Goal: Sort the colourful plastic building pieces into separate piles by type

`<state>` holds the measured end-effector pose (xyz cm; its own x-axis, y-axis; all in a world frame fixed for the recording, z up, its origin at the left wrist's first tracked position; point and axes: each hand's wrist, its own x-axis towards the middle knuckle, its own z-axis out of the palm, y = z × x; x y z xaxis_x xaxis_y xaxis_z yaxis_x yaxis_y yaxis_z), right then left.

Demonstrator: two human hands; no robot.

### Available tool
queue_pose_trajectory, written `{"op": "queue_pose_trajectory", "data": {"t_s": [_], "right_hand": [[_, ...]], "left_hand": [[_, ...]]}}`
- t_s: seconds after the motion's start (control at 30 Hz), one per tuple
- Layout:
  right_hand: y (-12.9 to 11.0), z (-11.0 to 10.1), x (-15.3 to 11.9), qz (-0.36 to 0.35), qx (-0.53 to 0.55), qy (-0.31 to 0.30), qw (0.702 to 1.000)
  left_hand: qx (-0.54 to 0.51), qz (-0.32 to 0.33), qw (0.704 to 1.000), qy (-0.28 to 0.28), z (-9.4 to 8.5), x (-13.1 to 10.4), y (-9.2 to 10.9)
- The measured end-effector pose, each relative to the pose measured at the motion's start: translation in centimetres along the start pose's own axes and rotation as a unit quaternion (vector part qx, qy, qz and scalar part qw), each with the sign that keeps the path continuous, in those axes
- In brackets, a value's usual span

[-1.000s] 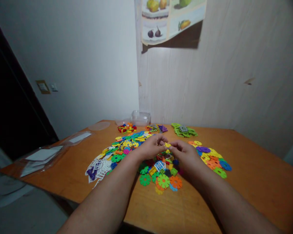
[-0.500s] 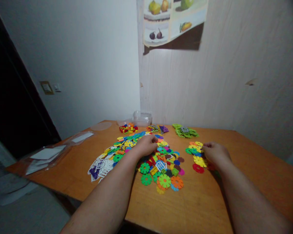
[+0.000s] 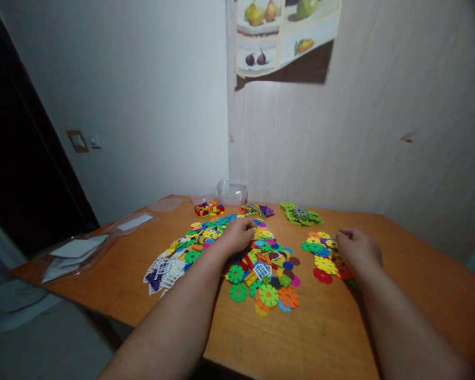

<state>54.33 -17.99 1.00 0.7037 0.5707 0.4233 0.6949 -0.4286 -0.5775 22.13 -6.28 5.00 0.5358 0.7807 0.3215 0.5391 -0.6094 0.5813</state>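
My left hand rests over a wide pile of mixed plastic pieces, its fingers curled together. Notched flower-shaped discs in many colours lie round its fingertips; whether one is pinched there is hidden. Over the right edge of a smaller group of notched discs, my right hand is closed with its fingers bent inward. This group holds yellow, green, blue, red and orange discs. What is inside the right fingers, if anything, cannot be seen. A white window-shaped piece lies in the big pile.
Small bricks, purple and grey pieces and green gear-like pieces form separate heaps at the back. Behind stands a clear plastic box. White window frames lie at left, and plastic bags near the table's left edge.
My right hand has shifted slightly right, uncovering more of the yellow discs beside it. My left hand stays over the big pile. The view has tilted a little.
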Motion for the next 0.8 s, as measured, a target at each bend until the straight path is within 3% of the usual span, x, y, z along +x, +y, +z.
{"op": "queue_pose_trajectory", "data": {"t_s": [0.13,0.2,0.27,0.37,0.43,0.5,0.57,0.67,0.8], "right_hand": [[-4.0,-0.3,-2.2,-0.040,0.117,-0.042,0.991],[-6.3,-0.3,-4.1,-0.085,0.215,-0.088,0.969],[-8.4,-0.3,-6.4,-0.090,0.329,-0.172,0.924],[-10.7,-0.2,-9.3,-0.033,0.452,-0.290,0.843],[-11.2,-0.3,-10.0,-0.001,0.484,-0.320,0.814],[-10.8,-0.4,-9.3,0.008,0.476,-0.290,0.830],[-9.4,-0.5,-7.4,-0.007,0.411,-0.209,0.887],[-6.1,-0.8,-3.8,-0.034,0.209,-0.061,0.975],[-2.3,-0.9,-1.0,-0.018,0.062,-0.006,0.998]], "left_hand": [[-0.145,-0.006,0.989,-0.006,0.3,-0.3,0.9],[-0.182,0.000,0.983,-0.006,0.5,-0.5,1.4],[-0.212,0.016,0.977,-0.015,0.9,-0.8,1.9],[-0.248,0.031,0.967,-0.044,1.6,-0.9,2.4],[-0.260,0.029,0.964,-0.055,1.9,-0.9,2.4],[-0.252,0.024,0.966,-0.046,1.9,-0.6,2.2],[-0.202,0.020,0.979,-0.021,1.7,-0.4,1.8],[-0.069,0.020,0.997,-0.009,1.2,-0.4,1.3],[0.106,0.052,0.992,-0.054,0.9,-0.9,1.3]]}}
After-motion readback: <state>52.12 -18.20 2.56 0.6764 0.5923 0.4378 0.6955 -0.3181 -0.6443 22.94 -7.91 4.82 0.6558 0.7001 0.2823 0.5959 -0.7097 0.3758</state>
